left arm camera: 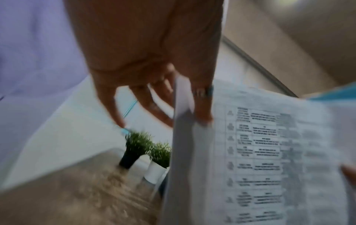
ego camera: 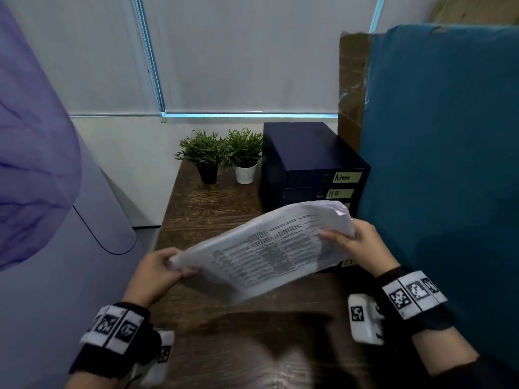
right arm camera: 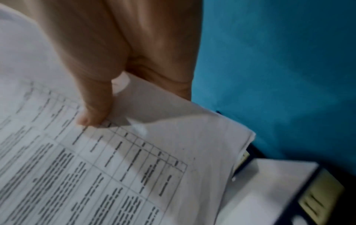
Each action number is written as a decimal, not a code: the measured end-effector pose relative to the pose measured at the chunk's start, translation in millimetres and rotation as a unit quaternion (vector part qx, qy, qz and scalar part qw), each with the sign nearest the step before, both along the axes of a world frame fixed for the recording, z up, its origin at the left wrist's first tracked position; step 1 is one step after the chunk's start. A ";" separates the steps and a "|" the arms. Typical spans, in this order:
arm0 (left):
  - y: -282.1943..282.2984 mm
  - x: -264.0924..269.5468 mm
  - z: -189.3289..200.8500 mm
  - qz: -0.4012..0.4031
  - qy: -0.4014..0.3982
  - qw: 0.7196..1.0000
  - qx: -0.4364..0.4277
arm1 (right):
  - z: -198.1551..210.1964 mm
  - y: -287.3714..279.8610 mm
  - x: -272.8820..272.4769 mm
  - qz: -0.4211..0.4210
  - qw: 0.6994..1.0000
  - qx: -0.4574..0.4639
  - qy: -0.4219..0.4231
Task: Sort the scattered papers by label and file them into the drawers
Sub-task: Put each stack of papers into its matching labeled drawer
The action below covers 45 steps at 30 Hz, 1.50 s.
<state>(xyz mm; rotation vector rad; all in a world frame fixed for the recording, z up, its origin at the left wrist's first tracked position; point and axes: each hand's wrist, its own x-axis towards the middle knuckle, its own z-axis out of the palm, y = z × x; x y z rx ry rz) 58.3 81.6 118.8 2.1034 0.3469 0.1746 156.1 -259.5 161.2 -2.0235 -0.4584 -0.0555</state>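
Both hands hold a stack of printed papers point(ego camera: 261, 248) above the worktop point(ego camera: 213, 211), in front of the drawers point(ego camera: 311, 175). Left hand point(ego camera: 157, 272) fingers pinch its near-left end; right hand point(ego camera: 362, 245) fingers grip its far-right end.

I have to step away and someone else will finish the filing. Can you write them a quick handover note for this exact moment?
Left hand: grips the near left corner of the papers.
Right hand: pinches their far right edge.
The papers hang in the air above the desk, in front of the drawer unit.
A lower drawer is pulled out with paper in it; the Admin and HR drawers are closed.
Left: read the label on the papers and file them in the matching drawer.
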 end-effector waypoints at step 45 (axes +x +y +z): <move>-121.0 17.1 -71.9 -0.086 -0.031 0.968 -0.232 | -100.7 -3.2 -64.9 -0.045 0.955 0.217 0.199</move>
